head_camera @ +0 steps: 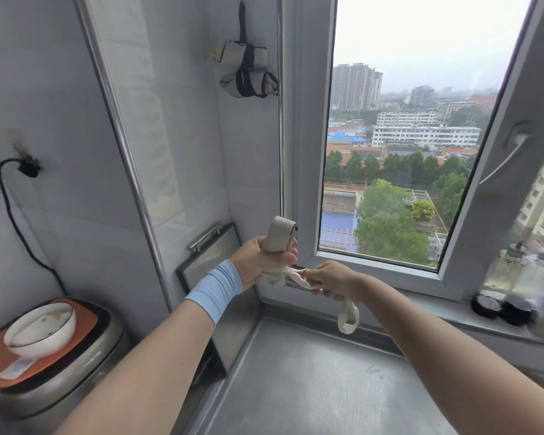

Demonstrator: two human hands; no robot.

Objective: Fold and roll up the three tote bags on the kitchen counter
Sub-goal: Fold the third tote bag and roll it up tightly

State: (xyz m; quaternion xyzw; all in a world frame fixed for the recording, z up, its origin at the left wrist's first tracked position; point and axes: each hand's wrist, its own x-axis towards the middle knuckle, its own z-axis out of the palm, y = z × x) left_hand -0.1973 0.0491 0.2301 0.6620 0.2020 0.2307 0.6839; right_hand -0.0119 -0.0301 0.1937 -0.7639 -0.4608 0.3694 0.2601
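Note:
A cream tote bag (278,235), rolled into a tight bundle, stands upright in my left hand (258,265), which is shut around its lower half in front of the window corner. My right hand (332,279) pinches the bag's cream strap (347,315) just right of the roll; the strap runs from the roll's base through my fingers and its loop hangs down over the steel counter (311,387). Two other rolled tote bags, pale with black straps wound around them, hang one above the other on the wall: upper (242,53), lower (248,83).
A rice cooker (85,365) with an orange lid carries a white bowl (40,329) at the left; its black cord (10,215) runs up to a wall socket. A framed glass panel (208,259) leans in the corner. Dark jars (503,307) stand on the windowsill beside the open window sash (500,189).

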